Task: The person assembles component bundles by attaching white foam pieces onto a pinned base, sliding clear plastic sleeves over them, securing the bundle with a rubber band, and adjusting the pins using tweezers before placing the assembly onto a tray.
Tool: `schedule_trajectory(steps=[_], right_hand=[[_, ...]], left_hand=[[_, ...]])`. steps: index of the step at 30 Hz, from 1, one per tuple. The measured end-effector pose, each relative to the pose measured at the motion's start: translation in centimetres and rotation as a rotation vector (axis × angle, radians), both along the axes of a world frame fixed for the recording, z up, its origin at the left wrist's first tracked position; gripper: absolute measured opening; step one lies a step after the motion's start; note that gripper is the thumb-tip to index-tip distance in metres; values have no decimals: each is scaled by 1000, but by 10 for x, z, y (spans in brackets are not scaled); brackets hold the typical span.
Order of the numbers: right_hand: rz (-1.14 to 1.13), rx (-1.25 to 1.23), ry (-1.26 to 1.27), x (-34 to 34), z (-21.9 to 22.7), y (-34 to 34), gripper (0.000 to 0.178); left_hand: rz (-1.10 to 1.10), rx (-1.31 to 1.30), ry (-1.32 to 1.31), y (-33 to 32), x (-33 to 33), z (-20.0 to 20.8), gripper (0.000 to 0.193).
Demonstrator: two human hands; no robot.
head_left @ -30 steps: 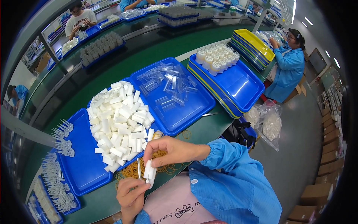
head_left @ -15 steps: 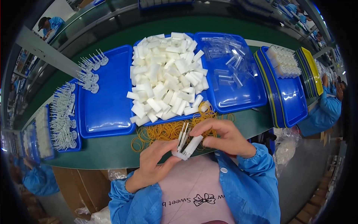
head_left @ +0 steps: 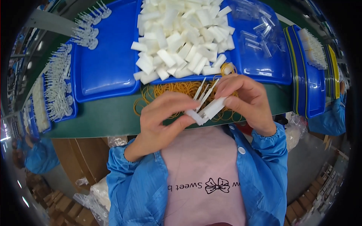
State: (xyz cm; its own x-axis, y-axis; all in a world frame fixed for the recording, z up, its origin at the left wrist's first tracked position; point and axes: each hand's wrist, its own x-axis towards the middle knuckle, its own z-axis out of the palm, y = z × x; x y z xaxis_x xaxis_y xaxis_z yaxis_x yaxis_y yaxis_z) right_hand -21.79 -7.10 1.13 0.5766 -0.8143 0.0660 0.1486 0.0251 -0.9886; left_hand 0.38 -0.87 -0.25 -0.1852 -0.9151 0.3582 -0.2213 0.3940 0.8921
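- Foam blocks (head_left: 184, 34), white and rectangular, are heaped in the middle blue tray (head_left: 188, 78).
- Clear tubes (head_left: 267, 30) are scattered in the right blue tray (head_left: 264, 71).
- Pronged white pieces (head_left: 88, 28) are gathered at the upper left corner of the left blue tray (head_left: 107, 56); more are crowded in a narrower-looking tray (head_left: 74, 111) beside it.
- Pale upright pieces (head_left: 313, 49) are carried by the topmost blue tray of a tray stack (head_left: 316, 90) at the right, behind which yellow-topped trays (head_left: 334, 71) are seen.
- Two tray stacks are counted at the right; the blocks, tubes and loose rubber bands (head_left: 166, 89) are too many to be counted.
- One pronged part (head_left: 195, 116) is gripped by its base between thumb and fingers of the left hand (head_left: 162, 116).
- One held block (head_left: 215, 109) is pinched between thumb and fingers of the right hand (head_left: 247, 98).
- Both items are brought together in front of the bands, near the table edge.
- About three slim, whitish prongs are shown tilted up and rightward; the held block is seen as white, smooth and oblong, slanted beside them.
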Motion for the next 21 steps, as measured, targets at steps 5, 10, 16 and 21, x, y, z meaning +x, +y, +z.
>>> schedule_trajectory(steps=[5, 10, 16, 21], right_hand=[[-5, -57, 12, 4, -5, -1, 7], [-21, -38, -27, 11, -12, 7, 9], [-111, -157, -84, 12, -13, 7, 9], [-136, 114, 0, 15, 4, 8, 14]], left_hand=[[23, 11, 147, -4, 2, -10, 32], [28, 32, 212, -2, 0, -14, 34], [-23, 294, 548, -1, -6, -18, 39], [-46, 370, 678, -1, -5, -21, 42]])
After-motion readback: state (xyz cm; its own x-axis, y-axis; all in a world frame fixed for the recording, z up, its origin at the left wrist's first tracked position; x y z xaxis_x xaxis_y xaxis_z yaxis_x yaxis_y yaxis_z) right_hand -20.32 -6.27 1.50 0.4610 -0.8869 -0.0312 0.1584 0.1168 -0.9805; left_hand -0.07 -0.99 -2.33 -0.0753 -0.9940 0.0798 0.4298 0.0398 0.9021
